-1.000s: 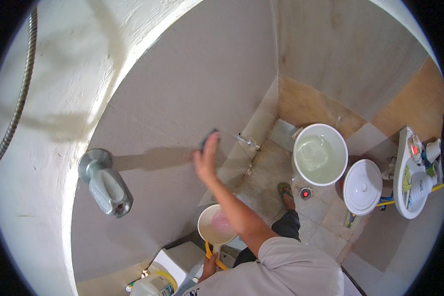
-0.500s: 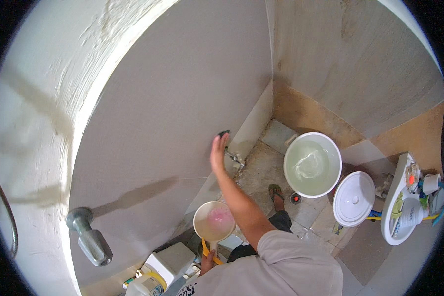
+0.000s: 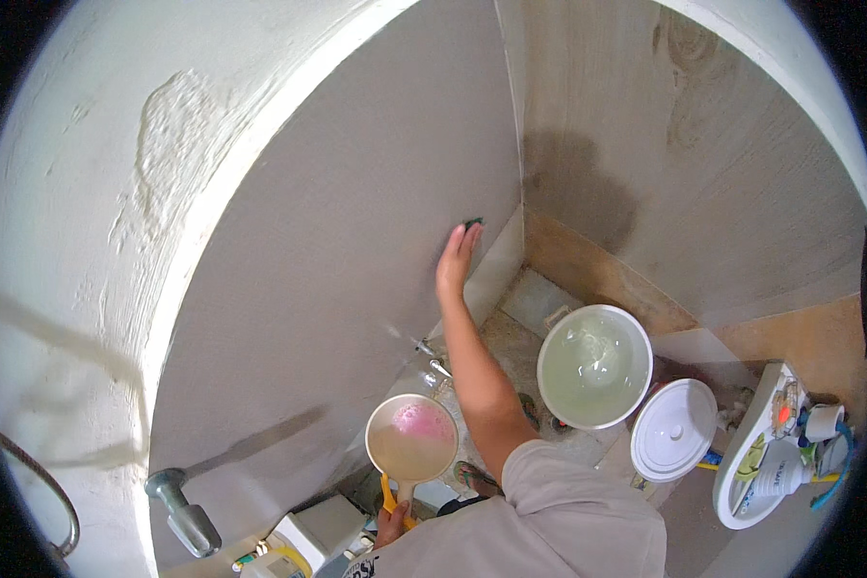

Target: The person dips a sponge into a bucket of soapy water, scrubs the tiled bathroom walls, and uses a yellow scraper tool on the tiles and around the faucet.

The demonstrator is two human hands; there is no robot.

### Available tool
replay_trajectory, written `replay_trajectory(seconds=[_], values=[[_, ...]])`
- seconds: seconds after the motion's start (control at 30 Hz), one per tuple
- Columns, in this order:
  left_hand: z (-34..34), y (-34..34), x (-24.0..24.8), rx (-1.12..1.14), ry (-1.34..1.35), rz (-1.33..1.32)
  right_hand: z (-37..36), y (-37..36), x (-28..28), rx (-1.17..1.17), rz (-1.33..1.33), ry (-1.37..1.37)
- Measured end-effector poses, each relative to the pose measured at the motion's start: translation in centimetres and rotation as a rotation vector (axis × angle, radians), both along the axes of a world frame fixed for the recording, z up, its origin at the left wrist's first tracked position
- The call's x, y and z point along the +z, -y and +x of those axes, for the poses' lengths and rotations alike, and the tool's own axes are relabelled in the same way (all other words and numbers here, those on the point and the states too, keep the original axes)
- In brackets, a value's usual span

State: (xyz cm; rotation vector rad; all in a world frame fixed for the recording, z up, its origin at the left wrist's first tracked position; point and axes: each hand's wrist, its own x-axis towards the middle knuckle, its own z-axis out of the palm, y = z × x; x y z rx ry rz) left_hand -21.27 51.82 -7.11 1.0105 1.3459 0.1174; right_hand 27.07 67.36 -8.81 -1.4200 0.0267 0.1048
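My right hand (image 3: 456, 260) is stretched out against the grey wall (image 3: 356, 212), near the corner. Under its fingertips is a dark green scouring pad (image 3: 473, 224), mostly covered by the fingers. Low on the left, my left hand (image 3: 392, 525) grips the handle of a cream-white dipper (image 3: 407, 464). Pinkish, foamy liquid lies in the dipper. A yellow-orange handle (image 3: 388, 493) runs alongside the dipper's handle in the same hand; what it belongs to is hidden.
A wall tap (image 3: 436, 364) juts out below my right forearm. On the floor stand a white tub of water (image 3: 595, 366) and a white-lidded bucket (image 3: 674, 431). A basin (image 3: 742, 496) holding bottles is at right; a toilet cistern (image 3: 323, 530) and metal fitting (image 3: 185, 515) are at left.
My right hand has slid along the wall, away from the tap and toward the corner, with the pad beneath it. My left hand still holds the dipper. The whole view has shifted.
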Motion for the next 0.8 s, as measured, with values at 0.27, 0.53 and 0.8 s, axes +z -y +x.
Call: replay_trajectory(seconds=[0.27,0.53,0.8], values=[[4.1,0.3,0.8,0.025,-0.098,-0.039,1.0,0.0,24.0,0.115,0.194,1.022],[-8.6,0.5,-14.7,-0.197,0.195,0.468,10.6,-0.5,0.5,-0.056,0.159,-0.036],[7.2,0.8,0.4,0.06,-0.071,0.001,12.2,0.3,21.0,0.018,0.142,1.078]])
